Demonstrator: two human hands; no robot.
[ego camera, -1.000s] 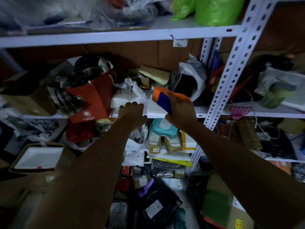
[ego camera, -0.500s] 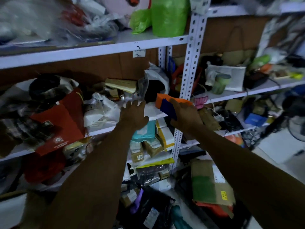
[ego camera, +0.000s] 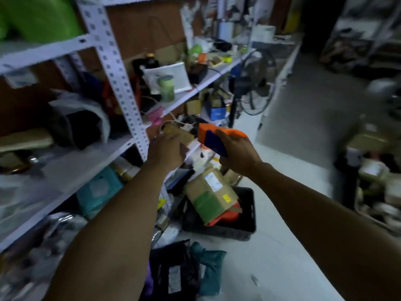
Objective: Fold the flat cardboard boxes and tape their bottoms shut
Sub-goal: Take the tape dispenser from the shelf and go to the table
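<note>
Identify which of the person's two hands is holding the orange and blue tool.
The right hand grips the orange and blue tool; the left hand does not.

White perforated-steel shelving point(ego camera: 121, 88) along left, crammed with bags and packages. Green jar point(ego camera: 166, 88) upright on middle shelf, white bag point(ego camera: 173, 74) just behind it. Pink item point(ego camera: 155, 115) at shelf front edge. Teal package point(ego camera: 98, 189) on lower shelf. Black crate point(ego camera: 243, 227) on floor, holding tilted brown parcel point(ego camera: 208, 196) with green patch, white label. Black mailer point(ego camera: 173, 276) and teal mailer point(ego camera: 211, 268) on floor near bottom edge. Standing fan point(ego camera: 256, 83) at shelving's far end. Background blurred.
</note>
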